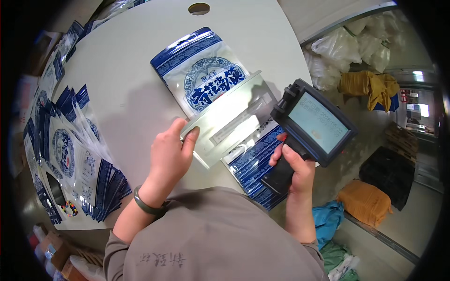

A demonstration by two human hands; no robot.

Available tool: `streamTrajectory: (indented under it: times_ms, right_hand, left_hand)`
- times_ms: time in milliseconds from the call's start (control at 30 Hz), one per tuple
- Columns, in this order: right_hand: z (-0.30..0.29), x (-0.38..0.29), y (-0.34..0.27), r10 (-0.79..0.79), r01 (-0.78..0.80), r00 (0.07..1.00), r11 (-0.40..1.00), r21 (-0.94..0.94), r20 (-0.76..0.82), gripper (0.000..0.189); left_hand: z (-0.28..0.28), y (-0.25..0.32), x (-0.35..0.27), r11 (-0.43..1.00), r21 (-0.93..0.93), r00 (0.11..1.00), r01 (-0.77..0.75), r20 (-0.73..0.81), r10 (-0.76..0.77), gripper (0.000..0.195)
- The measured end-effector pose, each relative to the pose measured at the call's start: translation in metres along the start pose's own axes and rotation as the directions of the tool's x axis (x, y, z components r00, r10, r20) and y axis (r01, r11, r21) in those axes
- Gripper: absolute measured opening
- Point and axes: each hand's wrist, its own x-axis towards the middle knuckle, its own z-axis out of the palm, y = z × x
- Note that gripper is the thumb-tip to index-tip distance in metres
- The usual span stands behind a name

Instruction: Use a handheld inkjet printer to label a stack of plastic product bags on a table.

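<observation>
Gripped in my right hand [297,161] is a black handheld inkjet printer [320,123], its lit screen facing up and bearing writing. My left hand [172,151] pinches the near left edge of a pale metal plate [228,123] with a slot-shaped window and raised rims. The plate lies across the middle of a stack of blue-and-white printed plastic pouches [190,56], hiding part of it. Fanned lower ends of the pouches [256,158] show below the plate. The printer's head end is close to the plate's right end; contact cannot be made out.
More pouches [70,151] lie fanned in piles along the left of the white table [133,98]. A beaded bracelet [69,208] rests there. The table has a round hole [199,8] at the far side. Filled clear bags [337,45] and an orange wrapped bundle [365,202] are on the right.
</observation>
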Motion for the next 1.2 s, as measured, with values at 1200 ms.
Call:
streamTrajectory:
  times_ms: [1200]
  right_hand:
    - [0.011, -0.018, -0.031, 0.226, -0.078, 0.954, 0.818, -0.57, 0.195, 0.024]
  left_hand:
    - [-0.003, 0.009, -0.001, 0.957, 0.279, 0.996, -0.078, 0.056, 0.065, 0.03]
